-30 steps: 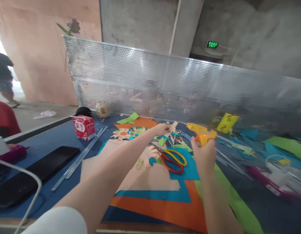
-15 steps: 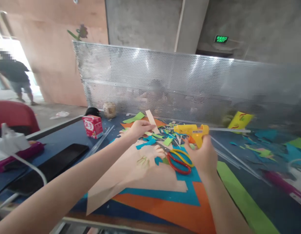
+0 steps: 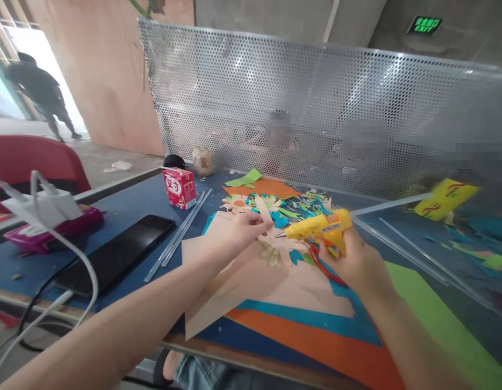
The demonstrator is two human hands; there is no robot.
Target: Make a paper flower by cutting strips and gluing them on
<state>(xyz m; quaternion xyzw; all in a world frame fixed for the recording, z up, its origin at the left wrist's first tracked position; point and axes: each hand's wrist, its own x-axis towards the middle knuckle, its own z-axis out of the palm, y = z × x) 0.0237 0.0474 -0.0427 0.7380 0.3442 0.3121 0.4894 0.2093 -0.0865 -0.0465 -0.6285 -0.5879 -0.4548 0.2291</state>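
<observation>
**Glue gun and paper strip meet over the desk**

Closest to us, layered sheets lie at the desk's front edge: an orange sheet (image 3: 316, 352), a blue one above it, and a big peach sheet (image 3: 251, 281) on top. Over that peach sheet the action sits. The right hand (image 3: 356, 262) has its grip closed tight around the handle of a yellow glue gun (image 3: 320, 228), nozzle aimed left, a clear glue stick poking out the back. The left hand (image 3: 235, 233) pinches a narrow peach paper strip (image 3: 264, 211), fingers shut on it, just beside the nozzle tip. Red-handled scissors (image 3: 322, 265) peek out under the right hand. Off to the left lies a black phone (image 3: 116, 254), with a white charger (image 3: 43, 206) on a magenta case. Further back, clear glue sticks (image 3: 181, 233), a red carton (image 3: 179, 187) and paper flowers (image 3: 255, 203). Behind it all stands a perforated metal screen (image 3: 316, 108).
</observation>
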